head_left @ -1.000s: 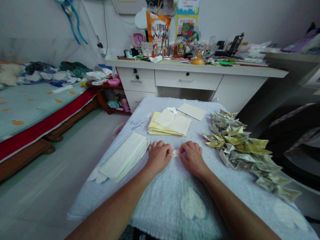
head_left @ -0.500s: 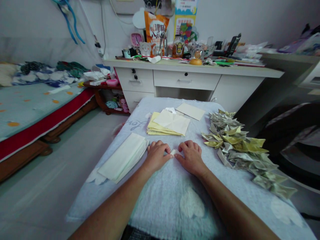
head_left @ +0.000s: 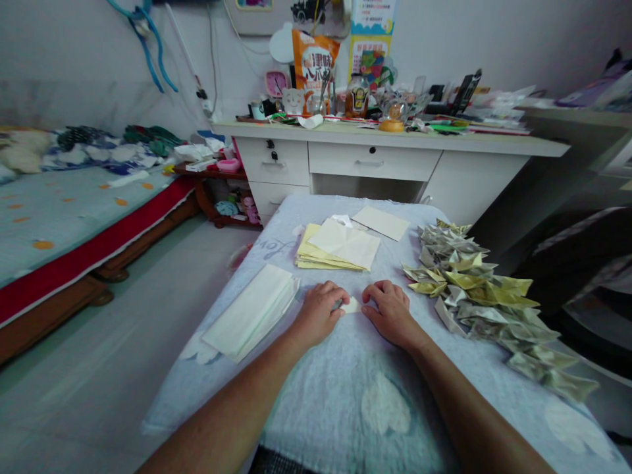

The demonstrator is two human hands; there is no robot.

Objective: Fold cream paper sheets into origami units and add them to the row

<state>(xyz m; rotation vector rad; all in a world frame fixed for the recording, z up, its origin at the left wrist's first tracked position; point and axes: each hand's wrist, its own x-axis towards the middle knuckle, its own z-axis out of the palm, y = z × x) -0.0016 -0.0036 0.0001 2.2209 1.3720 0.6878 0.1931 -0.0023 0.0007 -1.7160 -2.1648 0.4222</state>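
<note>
A small piece of folded pale paper (head_left: 352, 305) lies flat on the cloth-covered table, between my two hands. My left hand (head_left: 322, 309) has its fingers curled, with thumb and fingertips at the paper's left end. At the right end, my right hand (head_left: 389, 311) rests with bent fingers and its thumb on the edge. The fingers cover both ends of the paper. Just beyond is a pile of yellow and cream sheets (head_left: 340, 247). Left of my left hand lies a stack of long white folded paper (head_left: 251, 309).
Many pointed folded-paper pieces (head_left: 474, 283) lie in a long row on the right. A cream sheet (head_left: 382, 222) sits near the far edge of the table (head_left: 316, 395). Behind stands a cluttered white desk (head_left: 375, 161), with a bed (head_left: 74, 210) to the left.
My hands have moved slightly apart, and more of the small folded paper shows between them. The whole view has shifted a little.
</note>
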